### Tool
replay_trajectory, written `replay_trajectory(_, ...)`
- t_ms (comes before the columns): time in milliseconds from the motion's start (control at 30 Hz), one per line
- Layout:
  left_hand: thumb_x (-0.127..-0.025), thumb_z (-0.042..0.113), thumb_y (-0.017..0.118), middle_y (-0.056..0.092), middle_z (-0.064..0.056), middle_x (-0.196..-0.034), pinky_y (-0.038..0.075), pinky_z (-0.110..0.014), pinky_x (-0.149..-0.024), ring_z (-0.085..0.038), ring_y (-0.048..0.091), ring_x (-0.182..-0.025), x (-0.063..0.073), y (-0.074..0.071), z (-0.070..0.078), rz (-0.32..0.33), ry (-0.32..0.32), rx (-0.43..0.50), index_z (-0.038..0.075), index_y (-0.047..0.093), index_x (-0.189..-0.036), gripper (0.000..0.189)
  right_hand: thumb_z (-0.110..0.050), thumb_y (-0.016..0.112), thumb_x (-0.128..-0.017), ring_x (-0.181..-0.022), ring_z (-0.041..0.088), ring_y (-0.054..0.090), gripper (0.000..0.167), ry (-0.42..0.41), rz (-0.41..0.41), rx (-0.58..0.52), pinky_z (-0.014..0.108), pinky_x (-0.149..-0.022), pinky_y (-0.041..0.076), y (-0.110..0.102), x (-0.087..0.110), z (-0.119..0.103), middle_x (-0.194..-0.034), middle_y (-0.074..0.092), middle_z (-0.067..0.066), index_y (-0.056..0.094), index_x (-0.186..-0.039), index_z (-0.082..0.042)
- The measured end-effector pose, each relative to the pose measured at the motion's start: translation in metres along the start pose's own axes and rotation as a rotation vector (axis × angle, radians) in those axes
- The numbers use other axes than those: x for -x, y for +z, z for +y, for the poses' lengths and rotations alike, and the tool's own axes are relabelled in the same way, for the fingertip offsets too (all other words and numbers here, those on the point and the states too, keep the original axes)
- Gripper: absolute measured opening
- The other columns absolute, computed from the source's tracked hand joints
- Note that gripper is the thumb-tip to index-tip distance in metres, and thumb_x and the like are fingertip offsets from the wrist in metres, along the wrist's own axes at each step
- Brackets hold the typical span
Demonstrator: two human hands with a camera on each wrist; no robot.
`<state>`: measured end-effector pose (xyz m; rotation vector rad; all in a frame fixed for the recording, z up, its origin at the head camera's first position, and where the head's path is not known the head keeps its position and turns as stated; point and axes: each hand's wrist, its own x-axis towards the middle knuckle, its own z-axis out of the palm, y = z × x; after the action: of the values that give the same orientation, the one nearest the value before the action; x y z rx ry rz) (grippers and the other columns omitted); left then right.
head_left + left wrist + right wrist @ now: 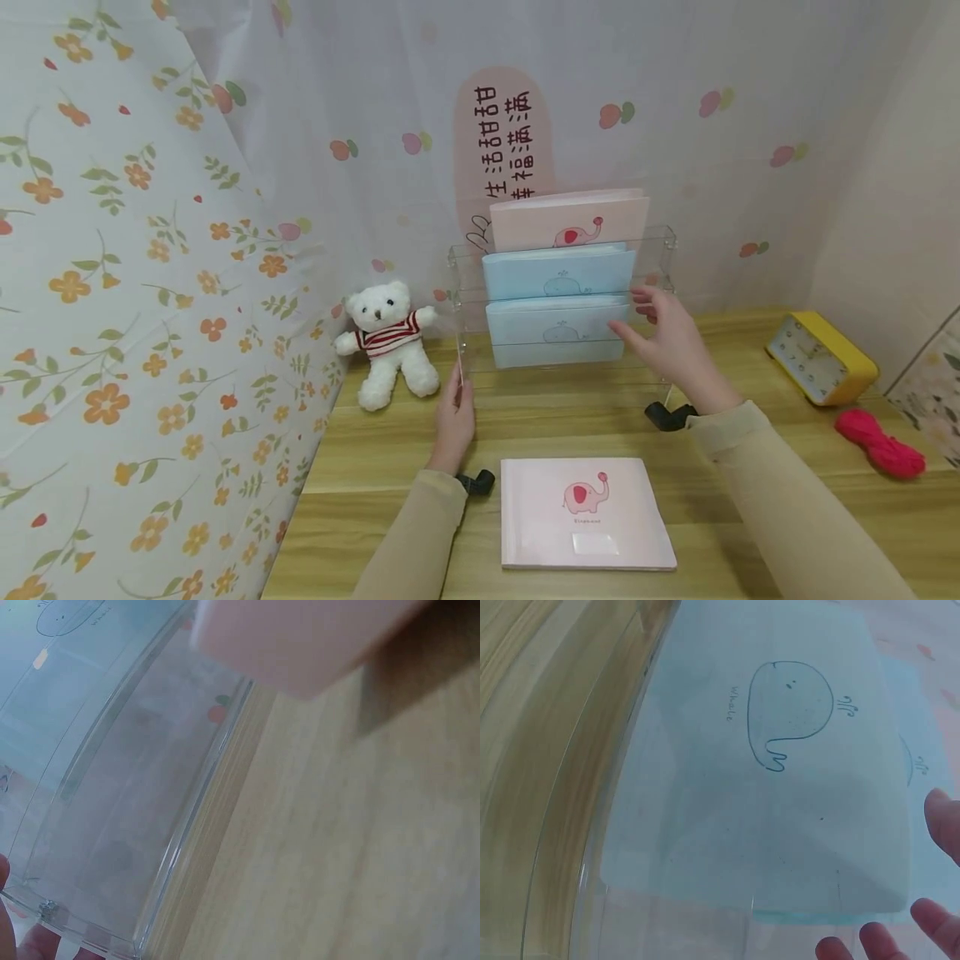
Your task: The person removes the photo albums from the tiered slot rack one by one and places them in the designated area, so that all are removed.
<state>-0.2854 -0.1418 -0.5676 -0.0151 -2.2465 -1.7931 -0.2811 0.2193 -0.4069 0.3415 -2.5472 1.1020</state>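
Note:
A clear acrylic rack (667, 242) stands on the wooden table with three albums in tiers. At the top is a pink elephant album (525, 223); below it are a blue whale album (513, 278) and a lower, paler blue whale album (517, 335). My left hand (456, 417) grips the rack's left side panel near its base, its fingertips (37, 946) showing around the clear edge. Beside the right ends of the blue albums is my right hand (670, 340), thumb and fingers spread, holding nothing. Another pink elephant album (543, 508) lies flat in front of the rack.
A white teddy bear (386, 375) in a striped sweater sits left of the rack. To the right are a yellow clock (847, 362) and a bundle of pink-red yarn (879, 443). A printed curtain (337, 75) hangs close behind.

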Motion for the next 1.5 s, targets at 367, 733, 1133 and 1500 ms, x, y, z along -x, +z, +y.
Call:
replay_trajectory(367,-0.119,0.029,0.051,0.044,-0.012,-0.175,0.043,-0.058,-0.129,-0.04,0.051,-0.156,0.0,0.001,-0.001,0.003,0.003,0.001,0.027,0.043,-0.171,0.053,-0.031,0.08,-0.103,-0.125,0.049,0.065,0.061,-0.034,0.014,-0.009,0.068,-0.111,0.055,0.005,-0.022,-0.002,-0.143,0.064,0.028,0.057,-0.15,0.003)
replay_trajectory(733,-0.119,0.028,0.051,0.044,-0.011,-0.176,0.042,-0.057,-0.13,-0.037,0.048,-0.158,0.0,0.0,0.0,0.007,0.009,0.013,0.03,0.042,-0.171,0.053,-0.031,0.084,-0.1,-0.138,0.041,0.06,0.05,-0.133,-0.069,0.016,0.065,-0.121,0.046,0.018,-0.038,-0.006,-0.144,0.069,0.02,0.069,-0.14,-0.003)
replay_trajectory(1133,-0.119,0.036,0.049,0.046,-0.017,-0.173,0.048,-0.062,-0.123,-0.045,0.055,-0.151,0.001,0.0,0.0,-0.003,0.031,-0.025,0.032,0.041,-0.172,0.053,-0.033,0.086,-0.099,-0.144,0.043,0.059,0.044,-0.075,-0.065,0.012,0.068,-0.124,0.043,0.03,-0.036,-0.007,-0.147,0.071,0.018,0.076,-0.136,-0.012)
replay_trajectory(1500,-0.119,0.025,0.052,0.044,-0.015,-0.175,0.046,-0.061,-0.126,-0.042,0.053,-0.153,0.0,0.001,0.001,-0.001,0.004,0.035,0.024,0.042,-0.172,0.054,-0.033,0.084,-0.101,-0.143,0.044,0.059,0.035,-0.006,-0.058,-0.048,0.069,-0.122,0.043,0.038,-0.034,-0.004,-0.141,0.07,0.018,0.078,-0.129,-0.013)
